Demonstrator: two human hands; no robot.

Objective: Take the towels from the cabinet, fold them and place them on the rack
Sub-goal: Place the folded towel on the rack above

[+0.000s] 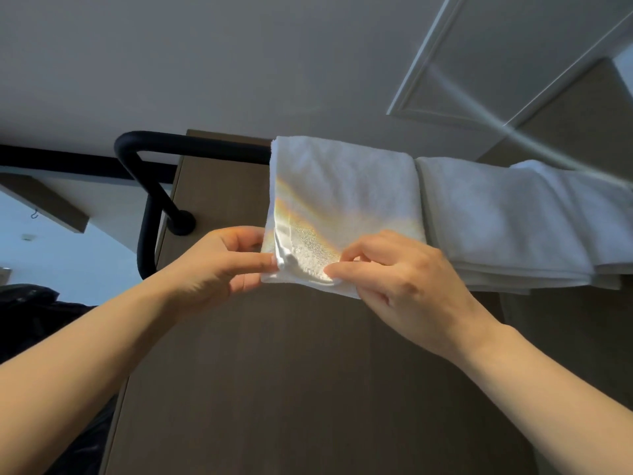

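Observation:
A folded white towel [342, 197] hangs over the black rack bar [191, 145], seen from below. My left hand [219, 265] pinches the towel's lower left corner between thumb and fingers. My right hand [397, 279] pinches its lower edge a little to the right. Two more folded white towels [496, 217] hang on the same bar to the right, the far one [589, 200] partly cut off by the frame edge.
The rack is fixed to a brown wooden panel [291, 371] behind the towels. A white ceiling [205, 63] and a white panelled door [513, 56] are overhead. Something dark [30, 313] sits at the lower left.

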